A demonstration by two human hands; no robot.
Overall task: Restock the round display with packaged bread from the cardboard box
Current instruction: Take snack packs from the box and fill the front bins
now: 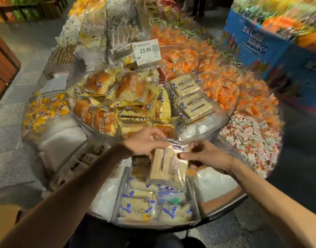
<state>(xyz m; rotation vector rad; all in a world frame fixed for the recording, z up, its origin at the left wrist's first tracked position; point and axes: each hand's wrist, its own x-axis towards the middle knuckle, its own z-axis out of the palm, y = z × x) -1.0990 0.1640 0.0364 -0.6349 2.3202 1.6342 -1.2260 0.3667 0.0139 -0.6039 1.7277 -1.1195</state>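
Two hands, left, right, gripping bread packet

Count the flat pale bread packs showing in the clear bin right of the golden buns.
2. The far pack lies nearest the price tag; the near pack lies just before it. More may be hidden beneath.

Between the left hand and right hand, the bread packet is pale tan under clear film with violet-blue lettering. Beyond the left hand, golden-brown buns show in yellow wrappers edged in blue-and-white stripes. Beyond the right hand lie orange sachets; to its right, pink, white and green small packets.
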